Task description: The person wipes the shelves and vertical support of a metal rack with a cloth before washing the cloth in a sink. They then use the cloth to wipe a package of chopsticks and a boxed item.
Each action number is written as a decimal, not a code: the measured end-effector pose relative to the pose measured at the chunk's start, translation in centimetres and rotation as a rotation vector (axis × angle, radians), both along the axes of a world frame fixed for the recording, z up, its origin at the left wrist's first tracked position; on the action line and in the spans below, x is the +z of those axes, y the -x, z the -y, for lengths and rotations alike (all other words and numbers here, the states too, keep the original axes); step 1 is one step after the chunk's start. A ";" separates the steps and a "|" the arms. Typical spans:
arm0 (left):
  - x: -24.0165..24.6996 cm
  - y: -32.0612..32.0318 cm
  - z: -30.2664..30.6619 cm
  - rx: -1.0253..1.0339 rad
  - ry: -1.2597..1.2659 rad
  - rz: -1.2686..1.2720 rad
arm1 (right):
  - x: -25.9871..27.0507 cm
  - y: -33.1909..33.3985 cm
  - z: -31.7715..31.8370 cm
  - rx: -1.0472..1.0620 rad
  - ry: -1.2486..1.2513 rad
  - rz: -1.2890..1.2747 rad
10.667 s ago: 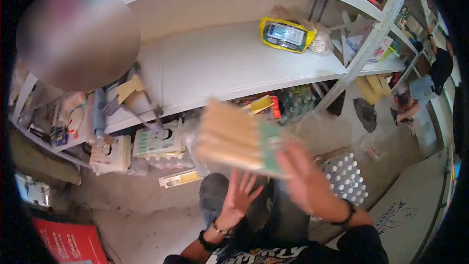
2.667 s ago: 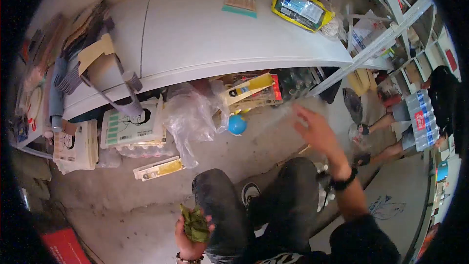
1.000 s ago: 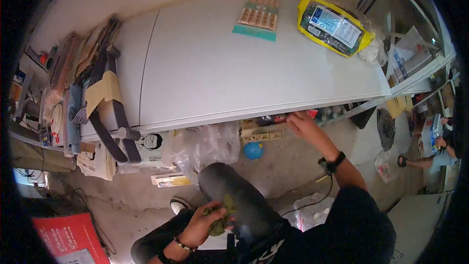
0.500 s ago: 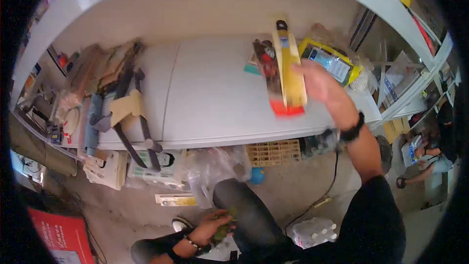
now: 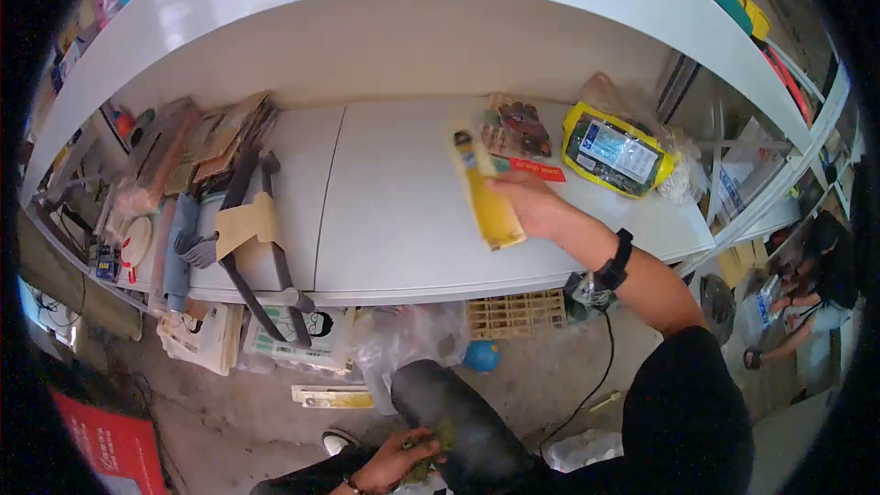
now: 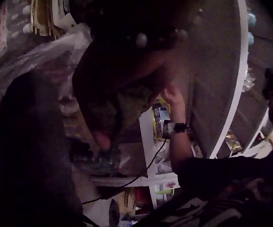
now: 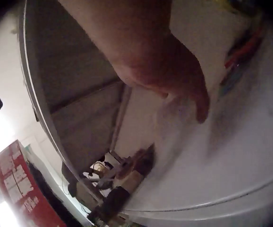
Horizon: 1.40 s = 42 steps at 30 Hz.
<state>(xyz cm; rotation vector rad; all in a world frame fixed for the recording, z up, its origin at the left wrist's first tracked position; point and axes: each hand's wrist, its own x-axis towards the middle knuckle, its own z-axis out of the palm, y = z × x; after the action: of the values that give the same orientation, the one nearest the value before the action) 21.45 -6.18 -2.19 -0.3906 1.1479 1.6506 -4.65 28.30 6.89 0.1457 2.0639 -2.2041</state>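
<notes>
My right hand [image 5: 527, 202] pinches a long yellow packaged item [image 5: 490, 206] by its right edge, above the white shelf [image 5: 394, 220]. Just behind it on the shelf lies a clear packet with a red lower edge [image 5: 536, 168], partly over the green-edged pack of wooden pieces. To its right is a yellow-edged package [image 5: 616, 148]. Low in the head view, by the knee, my left hand [image 5: 399, 460] grips a crumpled green bundle [image 5: 422, 471]. The left wrist view is dark; the hand [image 6: 122, 71] is curled round the bundle. The right wrist view shows the right hand [image 7: 165, 71] over the shelf.
Grey straps with a cardboard piece [image 5: 246, 227] hang over the shelf's front edge at left. Below are a plastic bag [image 5: 403, 335], a tan crate [image 5: 518, 313] and a blue ball [image 5: 481, 356]. A person [image 5: 830, 266] crouches at far right.
The right hand has brought a red-edged packet and a yellow item up from below the shelf; the packet now lies on the shelf. The yellow item has moved left. The left hand still grips the green bundle.
</notes>
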 end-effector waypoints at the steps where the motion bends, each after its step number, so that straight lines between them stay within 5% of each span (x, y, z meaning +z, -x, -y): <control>1: -0.1 0.0 0.2 -0.007 0.011 0.004 | -0.9 0.2 0.4 -0.093 -0.208 -0.071; 2: -0.5 -0.1 0.4 -0.034 0.025 -0.056 | -1.2 1.0 -0.3 -0.098 -0.197 -0.071; 4: -0.4 0.3 0.5 -0.054 0.046 -0.124 | -0.5 4.0 -2.7 -0.265 -1.054 -0.557; 5: -0.1 0.2 0.4 -0.103 0.120 -0.205 | -0.3 5.3 -3.5 -0.265 -1.048 -0.557; 7: 0.2 -0.1 0.2 -0.150 0.197 -0.280 | -0.3 7.2 -4.5 -0.230 -1.754 -0.435; 10: 0.5 -0.4 0.1 -0.086 0.134 -0.134 | 0.0 7.9 -3.9 0.026 -1.715 -0.115; 13: 1.8 -0.3 -0.4 -0.242 0.344 -0.327 | -5.0 13.3 -11.0 0.220 -1.620 -0.448; 19: 0.8 0.1 -0.2 -0.327 0.169 -0.310 | -0.2 11.2 -6.2 0.160 -1.893 -0.153; 22: -0.1 -0.1 -0.1 -0.281 0.256 -0.426 | 4.4 7.5 -1.5 0.251 -2.009 -0.298; 25: 1.1 -0.3 0.0 -0.278 0.172 -0.460 | -1.2 12.7 -3.9 0.385 -1.807 -0.591; 28: 1.6 -0.3 -0.1 -0.146 -0.111 -0.142 | 0.1 12.3 -4.1 0.371 -1.711 -0.504; 31: 1.2 -0.7 -0.1 -0.062 -0.134 -0.009 | -1.4 13.0 -5.5 0.262 -1.884 -0.802; 34: 2.2 -0.8 -0.3 -0.112 -0.030 -0.056 | 2.7 10.1 -4.3 0.316 -2.079 -0.537; 37: 3.0 -1.0 -0.1 -0.098 -0.037 -0.124 | -0.3 12.3 -9.4 0.372 -2.169 -0.617; 42: 3.8 -1.2 -0.2 -0.112 0.009 -0.091 | -0.9 13.2 -10.2 0.340 -2.049 -0.478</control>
<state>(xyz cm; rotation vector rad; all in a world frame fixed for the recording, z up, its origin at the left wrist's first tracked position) 22.68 -6.02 1.59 -0.2544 1.2231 1.5789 -17.90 38.48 6.00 -0.5336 3.1046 0.7119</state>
